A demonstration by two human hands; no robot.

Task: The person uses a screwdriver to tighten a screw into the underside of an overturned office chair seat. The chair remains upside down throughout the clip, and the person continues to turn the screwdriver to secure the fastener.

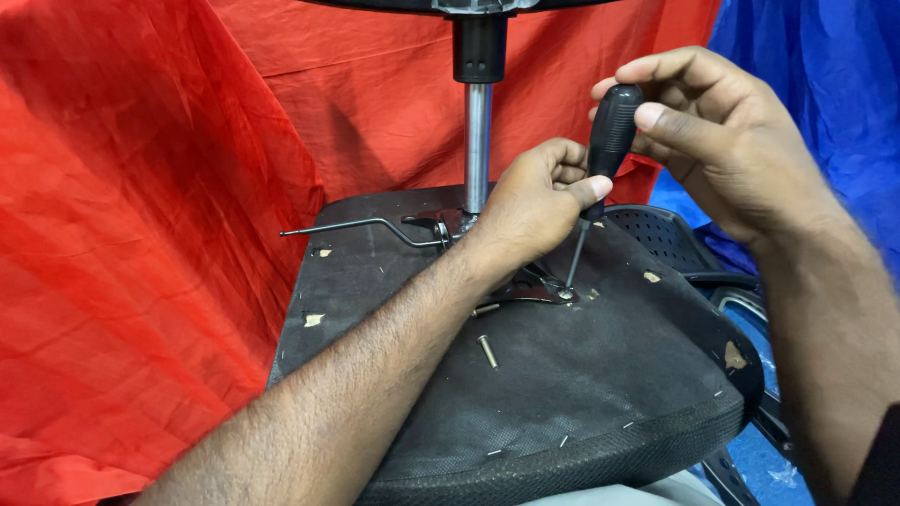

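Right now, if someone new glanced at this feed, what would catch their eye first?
Probably the black-handled screwdriver at centre right: the right hand grips its handle from above, the left hand steadies its shaft, and its tip sits on a screw in the metal plate. That plate is on the black underside of an upturned chair seat, with a loose bolt lying just below it. Bright red cloth fills the left and back.

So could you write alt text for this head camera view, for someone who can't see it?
Two hands work a black-handled screwdriver on the underside of an upturned office chair seat: the right hand grips the handle top, the left hand steadies it lower down. Its tip meets a screw in the metal plate; a loose bolt lies nearby, with red cloth behind.
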